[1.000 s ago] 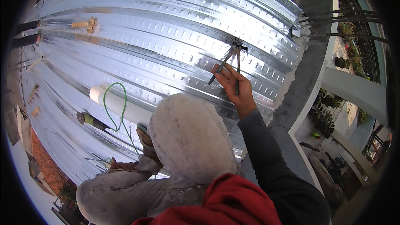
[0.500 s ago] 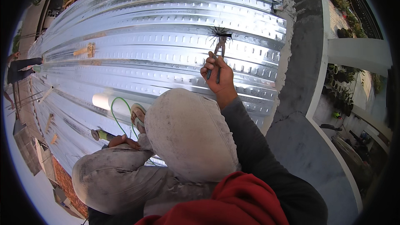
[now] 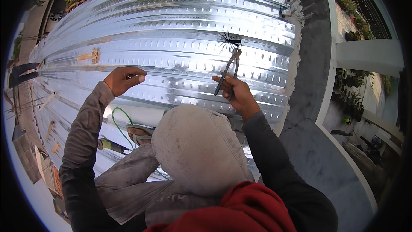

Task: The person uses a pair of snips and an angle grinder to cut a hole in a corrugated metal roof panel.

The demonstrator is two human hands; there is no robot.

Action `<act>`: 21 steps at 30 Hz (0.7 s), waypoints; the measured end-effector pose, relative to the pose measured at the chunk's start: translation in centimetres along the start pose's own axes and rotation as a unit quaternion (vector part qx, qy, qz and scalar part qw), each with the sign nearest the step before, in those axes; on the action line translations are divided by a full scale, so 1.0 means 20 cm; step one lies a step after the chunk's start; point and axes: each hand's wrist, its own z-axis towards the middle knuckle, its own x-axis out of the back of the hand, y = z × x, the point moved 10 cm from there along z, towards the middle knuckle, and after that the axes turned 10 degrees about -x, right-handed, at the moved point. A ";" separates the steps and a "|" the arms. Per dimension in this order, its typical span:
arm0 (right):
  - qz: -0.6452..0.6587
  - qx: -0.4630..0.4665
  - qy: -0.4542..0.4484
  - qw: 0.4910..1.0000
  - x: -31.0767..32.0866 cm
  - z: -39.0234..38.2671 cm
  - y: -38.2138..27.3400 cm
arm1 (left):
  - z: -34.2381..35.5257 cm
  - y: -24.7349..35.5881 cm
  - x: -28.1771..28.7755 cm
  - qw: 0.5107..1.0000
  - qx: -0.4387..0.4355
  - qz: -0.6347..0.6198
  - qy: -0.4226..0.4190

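My right hand [image 3: 241, 95] grips the dark handles of a pair of pincers [image 3: 230, 71]. The handles are spread apart, and the metal jaws point away from me. Just beyond the jaws is a spiky cluster of thin black wires [image 3: 228, 41], fanned out around a dark piece; whether the jaws touch it I cannot tell. My left hand [image 3: 124, 80] hangs over the ribbed metal decking [image 3: 171, 45], fingers stretched to the right with the thumb below them, nothing visible in it. Nearer me, left of my knee, lies a green angle grinder [image 3: 112, 145].
A white roll [image 3: 146, 116] and a green cord [image 3: 116, 122] lie by my sandalled foot [image 3: 140, 134]. A wooden piece [image 3: 90, 56] sits on the decking farther left. Along the right runs a concrete ledge [image 3: 315, 47] with a drop beyond. Another person's legs [image 3: 23, 74] show at far left.
My left hand has risen from beside the angle grinder and moved forward over the decking. My right hand has shifted slightly right and nearer, and the pincers' handles have spread.
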 end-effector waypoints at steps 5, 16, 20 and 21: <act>0.153 0.060 -0.082 0.983 -0.29 0.00 0.01 | 0.37 0.08 -0.61 0.983 -0.001 -0.185 -0.009; 0.232 0.026 -0.129 0.964 -0.22 0.16 0.01 | 0.76 -0.11 -0.90 0.967 -0.022 -0.171 0.189; 0.243 0.057 -0.087 0.964 -0.18 0.21 -0.05 | 0.78 0.01 -0.80 0.975 0.003 -0.044 0.219; 0.244 0.052 -0.068 0.966 -0.15 0.22 -0.05 | 0.78 0.05 -0.77 0.977 0.006 -0.020 0.212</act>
